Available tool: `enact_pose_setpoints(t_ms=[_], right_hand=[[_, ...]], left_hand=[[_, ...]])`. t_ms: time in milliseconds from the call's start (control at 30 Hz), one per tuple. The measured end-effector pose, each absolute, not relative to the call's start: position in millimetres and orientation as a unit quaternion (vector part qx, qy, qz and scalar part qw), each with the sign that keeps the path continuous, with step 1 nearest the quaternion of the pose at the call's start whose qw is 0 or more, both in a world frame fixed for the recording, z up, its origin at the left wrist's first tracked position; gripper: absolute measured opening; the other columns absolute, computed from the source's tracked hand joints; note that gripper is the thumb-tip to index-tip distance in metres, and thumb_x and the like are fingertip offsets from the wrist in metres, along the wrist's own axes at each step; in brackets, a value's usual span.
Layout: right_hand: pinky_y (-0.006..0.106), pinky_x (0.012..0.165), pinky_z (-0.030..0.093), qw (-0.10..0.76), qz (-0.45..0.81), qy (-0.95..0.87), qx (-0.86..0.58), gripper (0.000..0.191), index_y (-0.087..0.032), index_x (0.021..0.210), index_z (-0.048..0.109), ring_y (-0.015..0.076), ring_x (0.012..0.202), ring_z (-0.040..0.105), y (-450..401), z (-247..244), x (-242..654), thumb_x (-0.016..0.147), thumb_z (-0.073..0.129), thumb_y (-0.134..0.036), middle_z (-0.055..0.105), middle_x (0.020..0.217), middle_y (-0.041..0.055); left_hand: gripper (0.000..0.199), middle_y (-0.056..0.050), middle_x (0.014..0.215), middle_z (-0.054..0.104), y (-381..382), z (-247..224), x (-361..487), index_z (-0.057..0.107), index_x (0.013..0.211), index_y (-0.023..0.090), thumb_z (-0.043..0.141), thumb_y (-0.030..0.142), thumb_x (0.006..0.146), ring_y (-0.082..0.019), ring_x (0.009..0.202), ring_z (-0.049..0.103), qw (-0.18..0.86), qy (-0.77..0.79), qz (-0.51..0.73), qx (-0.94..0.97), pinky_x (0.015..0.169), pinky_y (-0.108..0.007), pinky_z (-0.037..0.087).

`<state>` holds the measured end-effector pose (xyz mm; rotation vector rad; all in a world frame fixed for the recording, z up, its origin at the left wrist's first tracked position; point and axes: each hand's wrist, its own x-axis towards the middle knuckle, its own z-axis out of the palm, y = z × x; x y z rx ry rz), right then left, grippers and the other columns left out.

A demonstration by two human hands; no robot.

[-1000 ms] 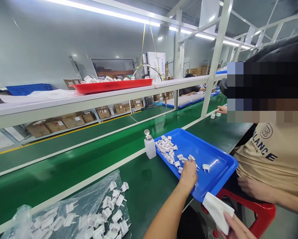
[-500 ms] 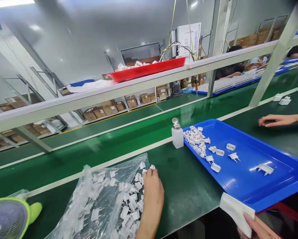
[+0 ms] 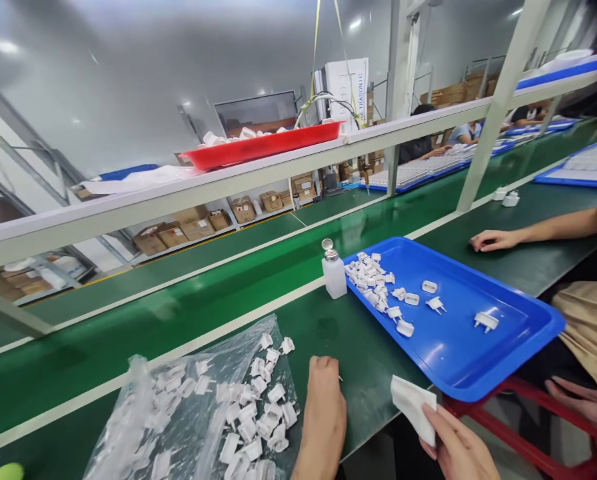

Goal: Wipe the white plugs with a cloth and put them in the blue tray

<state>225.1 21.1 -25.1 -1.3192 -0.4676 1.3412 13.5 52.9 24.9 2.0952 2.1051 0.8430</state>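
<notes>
White two-pronged plastic plugs (image 3: 277,393) on crinkled polythene (image 3: 206,417) beside the left hand (image 3: 323,417)

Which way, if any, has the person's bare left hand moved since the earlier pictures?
Yes: the left hand moved off the blue plastic tray towards the clear plastic bag.

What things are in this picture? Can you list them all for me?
Blue tray: one, blue, on the green bench.
Clear plastic bag: one, see-through, on the bench.
White plug pieces: many, white, in the tray and bag.
Pump bottle: one, white with a metal top, beside the tray.
Red tray: one, red, on the high shelf.
Cardboard boxes: many, brown, on far shelves.
Co-worker's hand: one, right of the tray.
White wipe: one, white, held at lower right.
Left hand: one, beside the bag.
Right hand: one, holding the wipe.
</notes>
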Motion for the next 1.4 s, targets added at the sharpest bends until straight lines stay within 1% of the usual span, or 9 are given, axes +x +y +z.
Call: enact_pose_setpoints(t_ms=[167,333,433,567,667,867,1100,1267,1400], right_hand=[[0.028,0.062,0.055,0.516,0.519,-0.354,-0.583,0.049,-0.016,0.093,0.078,0.0206,0.071,0.063,22,-7,224,0.083,0.071,-0.064,0.068,0.075,0.0027],[0.025,0.061,0.046,0.501,0.454,-0.447,-0.586,0.049,-0.019,0.08,0.065,0.0158,0.069,0.054,26,-2,219,0.098,0.051,-0.062,0.053,0.076,-0.0006],[0.028,0.073,0.047,0.49,0.419,-0.519,-0.561,0.043,-0.021,0.088,0.066,0.0175,0.079,0.058,31,3,206,0.105,0.043,-0.053,0.054,0.086,0.0011],[0.033,0.083,0.049,0.423,0.389,-0.659,-0.486,0.034,-0.026,0.118,0.069,0.0204,0.09,0.064,38,9,186,0.108,0.038,-0.031,0.061,0.103,0.0045],[0.036,0.083,0.051,0.374,0.355,-0.739,-0.433,0.038,-0.027,0.127,0.066,0.0229,0.093,0.065,48,10,180,0.103,0.039,-0.017,0.064,0.108,0.0064],[0.028,0.077,0.051,0.321,0.289,-0.798,-0.42,0.027,-0.025,0.112,0.066,0.0179,0.088,0.067,68,15,186,0.105,0.042,-0.016,0.065,0.106,0.0026],[0.03,0.072,0.051,0.281,0.218,-0.831,-0.428,0.025,-0.018,0.119,0.062,0.0208,0.083,0.067,54,20,185,0.102,0.044,-0.014,0.066,0.104,0.0065],[0.03,0.059,0.045,0.271,0.188,-0.843,-0.425,0.026,-0.016,0.109,0.066,0.0189,0.069,0.063,43,19,185,0.095,0.045,-0.007,0.065,0.093,0.0047],[0.029,0.06,0.048,0.284,0.184,-0.844,-0.417,0.026,-0.017,0.115,0.064,0.019,0.073,0.066,45,18,190,0.098,0.044,-0.013,0.066,0.095,0.005]], left_hand=[[0.04,-0.016,0.116,0.077,49,23,31,0.073,0.119,0.014,0.05,0.005,0.087,-0.031,0.105,0.073,0.084,0.662,0.277,0.691,0.093,-0.047,0.06],[0.076,-0.008,0.142,0.069,51,28,1,0.058,0.147,0.03,0.051,-0.001,0.078,-0.029,0.128,0.064,0.182,0.587,0.262,0.744,0.101,-0.046,0.058],[0.069,-0.008,0.129,0.075,56,30,0,0.068,0.135,0.027,0.047,-0.005,0.077,-0.026,0.119,0.068,0.223,0.577,0.283,0.733,0.103,-0.045,0.056],[0.051,-0.007,0.095,0.079,56,30,15,0.078,0.11,0.023,0.052,-0.001,0.073,-0.024,0.085,0.073,0.223,0.595,0.304,0.71,0.08,-0.038,0.061],[0.048,-0.004,0.09,0.078,54,28,19,0.078,0.106,0.025,0.052,0.001,0.073,-0.023,0.081,0.073,0.223,0.595,0.321,0.702,0.075,-0.035,0.061],[0.03,-0.004,0.078,0.076,59,8,13,0.078,0.092,0.025,0.057,0.013,0.075,-0.024,0.071,0.073,0.205,0.593,0.378,0.681,0.069,-0.035,0.062],[0.032,0.0,0.084,0.08,66,-9,4,0.08,0.096,0.028,0.057,0.016,0.078,-0.021,0.075,0.077,0.18,0.575,0.387,0.698,0.068,-0.027,0.062],[0.028,0.003,0.08,0.081,68,-2,2,0.082,0.09,0.029,0.058,0.021,0.077,-0.018,0.068,0.078,0.168,0.564,0.396,0.705,0.065,-0.022,0.063],[0.025,0.002,0.08,0.081,69,0,2,0.083,0.089,0.028,0.061,0.028,0.077,-0.018,0.065,0.077,0.172,0.578,0.402,0.688,0.064,-0.021,0.062]])
